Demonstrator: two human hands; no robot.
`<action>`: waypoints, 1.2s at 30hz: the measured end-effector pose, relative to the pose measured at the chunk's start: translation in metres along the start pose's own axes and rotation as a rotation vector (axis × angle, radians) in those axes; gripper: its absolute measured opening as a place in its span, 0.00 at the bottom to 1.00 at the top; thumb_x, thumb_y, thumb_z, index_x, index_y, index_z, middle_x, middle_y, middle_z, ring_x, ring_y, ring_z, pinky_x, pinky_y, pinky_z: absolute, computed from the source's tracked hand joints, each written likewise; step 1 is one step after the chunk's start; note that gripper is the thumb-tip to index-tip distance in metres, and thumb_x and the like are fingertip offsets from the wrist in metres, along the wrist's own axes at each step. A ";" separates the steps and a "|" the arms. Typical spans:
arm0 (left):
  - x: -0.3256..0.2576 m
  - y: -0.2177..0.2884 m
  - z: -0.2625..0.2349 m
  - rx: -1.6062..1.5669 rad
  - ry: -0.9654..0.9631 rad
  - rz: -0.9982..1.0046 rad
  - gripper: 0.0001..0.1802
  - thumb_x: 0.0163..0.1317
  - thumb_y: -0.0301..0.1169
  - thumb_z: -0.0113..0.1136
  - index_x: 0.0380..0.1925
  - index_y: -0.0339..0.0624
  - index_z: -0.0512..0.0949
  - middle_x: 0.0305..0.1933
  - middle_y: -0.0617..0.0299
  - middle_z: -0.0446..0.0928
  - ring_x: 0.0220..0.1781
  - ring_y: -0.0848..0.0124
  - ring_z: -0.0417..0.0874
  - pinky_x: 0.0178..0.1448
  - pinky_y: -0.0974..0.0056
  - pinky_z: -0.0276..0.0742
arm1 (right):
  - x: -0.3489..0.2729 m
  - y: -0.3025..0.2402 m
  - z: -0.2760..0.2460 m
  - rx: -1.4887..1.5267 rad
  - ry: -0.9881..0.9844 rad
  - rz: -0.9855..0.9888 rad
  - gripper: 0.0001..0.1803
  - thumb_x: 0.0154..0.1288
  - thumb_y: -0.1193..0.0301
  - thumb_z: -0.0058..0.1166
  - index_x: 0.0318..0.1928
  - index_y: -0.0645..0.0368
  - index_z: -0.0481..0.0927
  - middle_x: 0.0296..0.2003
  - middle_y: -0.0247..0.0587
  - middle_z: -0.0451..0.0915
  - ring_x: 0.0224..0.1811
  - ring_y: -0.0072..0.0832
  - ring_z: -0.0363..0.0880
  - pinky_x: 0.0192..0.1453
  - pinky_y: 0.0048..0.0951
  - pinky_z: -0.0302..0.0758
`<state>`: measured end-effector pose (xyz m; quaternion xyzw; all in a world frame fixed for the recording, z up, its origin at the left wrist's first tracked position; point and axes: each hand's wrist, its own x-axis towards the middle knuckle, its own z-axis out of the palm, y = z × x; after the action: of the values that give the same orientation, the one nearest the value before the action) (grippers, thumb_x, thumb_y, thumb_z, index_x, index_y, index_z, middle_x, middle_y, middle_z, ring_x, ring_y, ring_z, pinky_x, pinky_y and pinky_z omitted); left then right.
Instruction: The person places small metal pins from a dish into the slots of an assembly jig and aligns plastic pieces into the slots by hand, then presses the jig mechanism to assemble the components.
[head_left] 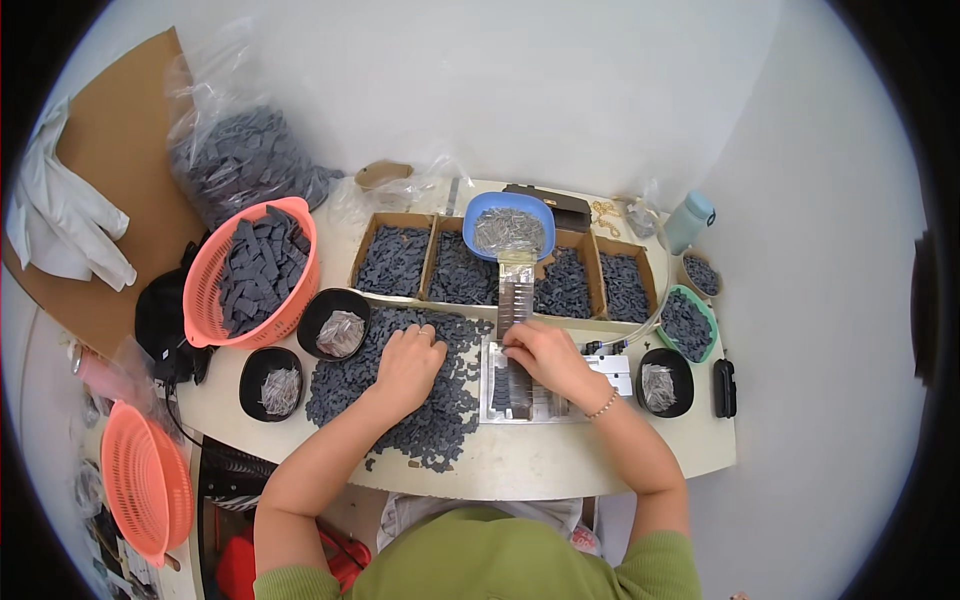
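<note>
My left hand [412, 366] rests on a loose pile of small dark grey pieces [440, 425], its fingers curled down into them. What those fingers hold, if anything, is hidden. Over a metal fixture [545, 409] on the table, my right hand [548, 358] has its thumb and fingers pinched together; anything between them is too small to make out. Rows of dark grey pieces [501, 388] lie in the fixture's left part. A slotted metal strip [515, 295] runs from the fixture back to a blue bowl [549, 225] of thin silvery pins [508, 232].
Behind the pile stand cardboard compartments [430, 262] of grey pieces. Black bowls [250, 395] with pins flank the work. To the left is a coral basket [195, 300] of larger grey strips; a green bowl [712, 325] and blue bottle [688, 222] stand right.
</note>
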<state>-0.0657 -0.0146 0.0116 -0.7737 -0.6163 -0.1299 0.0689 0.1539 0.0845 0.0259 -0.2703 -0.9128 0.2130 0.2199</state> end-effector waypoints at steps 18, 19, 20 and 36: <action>0.028 0.049 0.033 -0.271 0.134 0.210 0.11 0.50 0.23 0.57 0.36 0.39 0.76 0.41 0.58 0.76 0.46 0.59 0.80 0.43 0.58 0.79 | -0.052 0.011 -0.015 -0.188 0.131 -0.163 0.17 0.50 0.80 0.56 0.43 0.58 0.83 0.44 0.42 0.77 0.45 0.40 0.77 0.50 0.37 0.75; 0.024 0.050 0.030 -0.252 0.088 0.256 0.13 0.49 0.24 0.57 0.38 0.37 0.77 0.43 0.56 0.76 0.48 0.60 0.79 0.47 0.60 0.78 | -0.057 0.017 -0.025 -0.190 0.169 -0.142 0.16 0.51 0.80 0.56 0.43 0.58 0.82 0.43 0.42 0.77 0.45 0.40 0.77 0.49 0.37 0.75; 0.020 0.050 0.027 -0.216 0.153 0.311 0.15 0.49 0.24 0.56 0.40 0.35 0.77 0.45 0.54 0.77 0.49 0.59 0.79 0.50 0.59 0.78 | -0.060 0.019 -0.038 -0.142 0.215 -0.078 0.15 0.52 0.81 0.55 0.43 0.58 0.82 0.41 0.43 0.78 0.45 0.41 0.77 0.49 0.37 0.76; -0.001 0.047 0.000 -0.207 0.112 0.245 0.20 0.50 0.22 0.57 0.47 0.34 0.78 0.55 0.49 0.77 0.61 0.54 0.75 0.63 0.52 0.69 | -0.123 0.200 -0.130 -0.330 0.163 0.784 0.09 0.53 0.68 0.64 0.35 0.55 0.83 0.35 0.46 0.84 0.40 0.44 0.82 0.45 0.42 0.77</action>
<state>-0.0204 -0.0263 0.0143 -0.8376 -0.4957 -0.2263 0.0385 0.3940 0.1995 -0.0054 -0.6439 -0.7426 0.1097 0.1478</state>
